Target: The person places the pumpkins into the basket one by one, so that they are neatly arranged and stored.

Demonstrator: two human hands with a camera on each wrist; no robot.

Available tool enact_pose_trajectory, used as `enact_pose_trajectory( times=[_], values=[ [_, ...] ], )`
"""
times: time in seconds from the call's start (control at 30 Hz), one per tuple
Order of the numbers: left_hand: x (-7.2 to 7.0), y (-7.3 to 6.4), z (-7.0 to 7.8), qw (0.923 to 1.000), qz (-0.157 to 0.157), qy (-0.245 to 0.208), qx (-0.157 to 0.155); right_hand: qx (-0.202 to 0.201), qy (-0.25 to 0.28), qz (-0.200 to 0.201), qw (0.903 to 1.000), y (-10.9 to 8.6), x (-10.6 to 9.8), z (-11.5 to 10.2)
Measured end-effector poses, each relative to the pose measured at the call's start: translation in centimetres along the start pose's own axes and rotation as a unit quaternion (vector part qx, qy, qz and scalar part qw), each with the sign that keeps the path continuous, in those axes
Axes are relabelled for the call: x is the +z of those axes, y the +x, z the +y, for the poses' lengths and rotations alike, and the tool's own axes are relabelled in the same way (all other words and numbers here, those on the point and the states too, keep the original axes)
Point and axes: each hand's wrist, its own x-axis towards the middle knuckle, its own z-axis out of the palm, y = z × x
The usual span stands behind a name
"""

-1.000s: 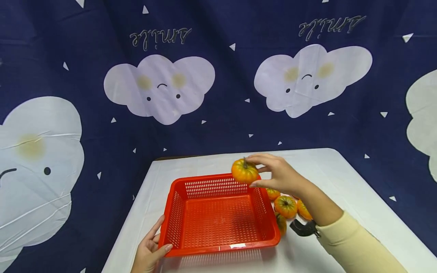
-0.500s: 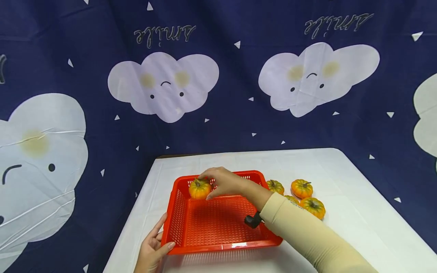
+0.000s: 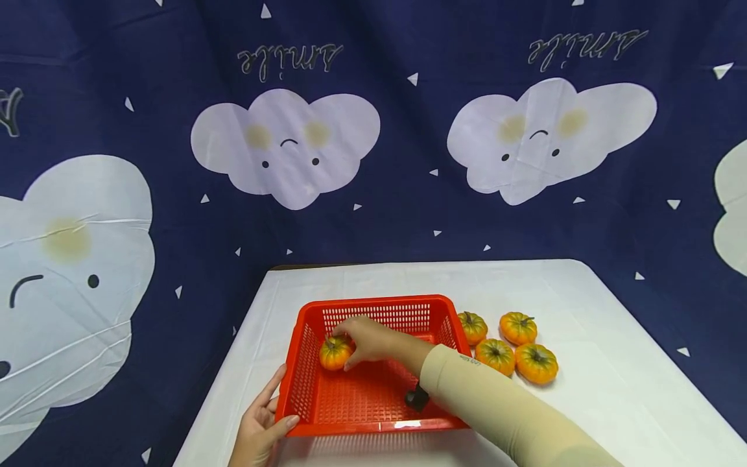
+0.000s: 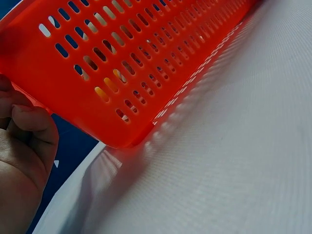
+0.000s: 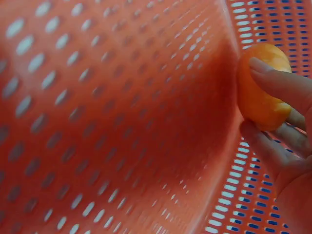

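Head view: my right hand (image 3: 369, 340) has a small orange pumpkin (image 3: 335, 354) grasped between thumb and fingers, inside the red basket (image 3: 350, 429), low down near its left wall, toward the far corner. Can't tell if it's bearing on the basket floor. My left hand (image 3: 259, 421) grips the basket at the near left corner, thumb over the rim, fingers on the outside. Four more pumpkins sit on the white tabletop just right of the basket: one (image 3: 471, 328) by the far right corner, another (image 3: 517, 327) farther right with its stem sideways, then two nearer me, (image 3: 495, 356) and (image 3: 536, 363), side by side. Beige sleeve (image 3: 502, 402) on my right arm crosses the basket's right side; black wrist piece (image 3: 417, 397) sits over the basket. Behind: navy backdrop (image 3: 408, 246), upside-down clouds. Left wrist view: curled fingers at the basket edge, slotted wall alongside, bits of orange through the slots. Right wrist view: thumb on one side of the held pumpkin, fingers on the other, perforated basket wall right behind it.
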Motion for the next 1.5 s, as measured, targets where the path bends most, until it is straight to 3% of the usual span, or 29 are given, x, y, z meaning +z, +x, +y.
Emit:
enact_pose_trajectory(
  times=[0.33,0.63,0.77,0.9,1.0,1.1,1.2,1.3,1.4,1.5],
  values=[
    [0.4,0.0,0.3,0.9997,0.021,0.007,-0.012,0.029,0.01,0.028,0.9991,0.7,1.0,-0.2],
    [0.5,-0.5,0.1,0.9986,0.041,0.012,-0.03,0.033,-0.041,0.032,0.9981,0.7,2.2,-0.4],
    [0.5,-0.7,0.1,0.9989,0.036,0.012,-0.029,0.035,-0.074,0.017,0.9966,0.0,1.7,-0.6],
    [0.6,-0.5,0.2,0.9989,0.035,0.015,-0.025,0.035,-0.094,0.002,0.995,-1.5,-0.2,-0.6],
    [0.7,-0.3,0.3,0.9991,0.033,0.014,-0.023,0.028,-0.106,0.002,0.9939,-3.8,-2.5,-0.8],
    [0.7,-0.2,0.3,0.9994,0.022,0.007,-0.024,0.019,-0.1,0.026,0.9945,-7.5,-5.2,-0.7],
    [0.5,-0.3,0.2,0.9997,0.01,0.002,-0.023,0.003,-0.069,0.089,0.9936,-11.8,-7.6,-0.1],
    [0.2,-0.2,0.3,0.9997,0.003,-0.004,-0.022,-0.004,-0.042,0.17,0.9846,-15.9,-9.4,1.3],
    [0.0,-0.1,0.4,0.9998,-0.005,-0.006,-0.017,0.013,-0.037,0.231,0.9723,-19.8,-10.3,3.2],
    [0.1,0.2,0.4,0.9998,0.001,-0.004,-0.018,0.064,-0.043,0.247,0.9659,-23.5,-10.0,5.2]
  ],
)
